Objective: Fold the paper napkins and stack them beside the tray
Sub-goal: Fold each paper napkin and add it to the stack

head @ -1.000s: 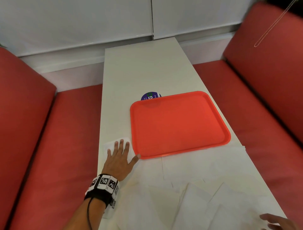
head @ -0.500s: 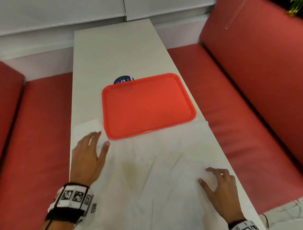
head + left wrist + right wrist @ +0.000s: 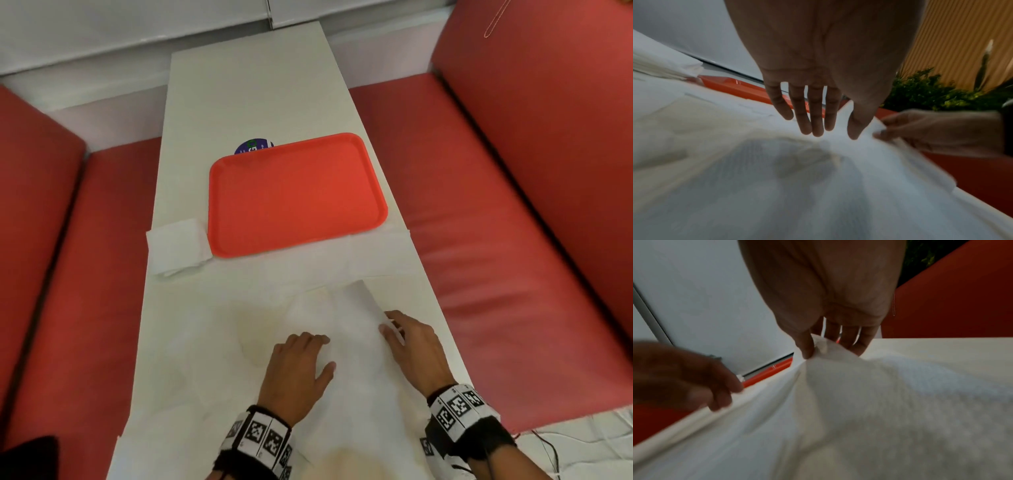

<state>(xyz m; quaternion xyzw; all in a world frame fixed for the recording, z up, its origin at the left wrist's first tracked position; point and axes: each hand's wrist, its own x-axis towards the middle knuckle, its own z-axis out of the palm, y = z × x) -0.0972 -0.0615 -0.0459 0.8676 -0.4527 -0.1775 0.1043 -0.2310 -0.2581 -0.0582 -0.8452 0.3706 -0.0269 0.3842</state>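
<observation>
Our right hand [image 3: 412, 346] pinched the raised edge of a napkin [image 3: 346, 325] between thumb and fingers. Our left hand [image 3: 298, 370] lay flat on that same napkin, fingers straight. Ahead of both hands sat the tray [image 3: 294, 195]; a folded napkin [image 3: 178, 246] touched its corner, forward-left of our left hand.

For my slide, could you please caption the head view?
Right hand pinches an unfolded napkin; left hand rests on it; folded napkins sit beside the orange tray.
</observation>
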